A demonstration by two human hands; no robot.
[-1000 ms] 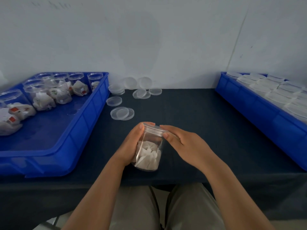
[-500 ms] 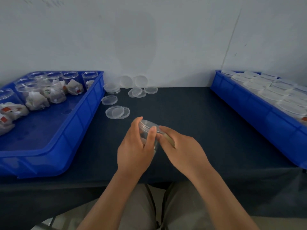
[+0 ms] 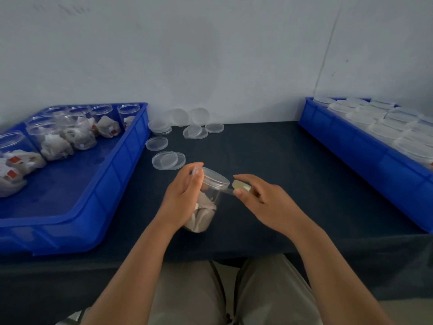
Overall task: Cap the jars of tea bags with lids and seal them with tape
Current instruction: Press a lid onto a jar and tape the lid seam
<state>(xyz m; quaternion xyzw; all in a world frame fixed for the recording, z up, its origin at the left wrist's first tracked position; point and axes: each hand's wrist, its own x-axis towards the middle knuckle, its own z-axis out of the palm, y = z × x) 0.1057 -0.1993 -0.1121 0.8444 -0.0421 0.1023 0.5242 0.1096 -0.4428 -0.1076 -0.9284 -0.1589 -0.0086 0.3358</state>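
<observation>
— Rightward, the right hand [image 3: 264, 198] had drawn off from the jar [image 3: 206, 213], pinching tape [image 3: 240, 185] stretched to its lid [image 3: 214, 178]. The left hand [image 3: 185, 198] gripped the jar.
— Progress?
— Capped, with sealing apparently underway; open jars [image 3: 58, 141] waited far left of both hands.

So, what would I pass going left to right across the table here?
Blue tray of open jars → left hand → capped jar it grips → tape → right hand pinching it → blue tray of lidded jars.
</observation>
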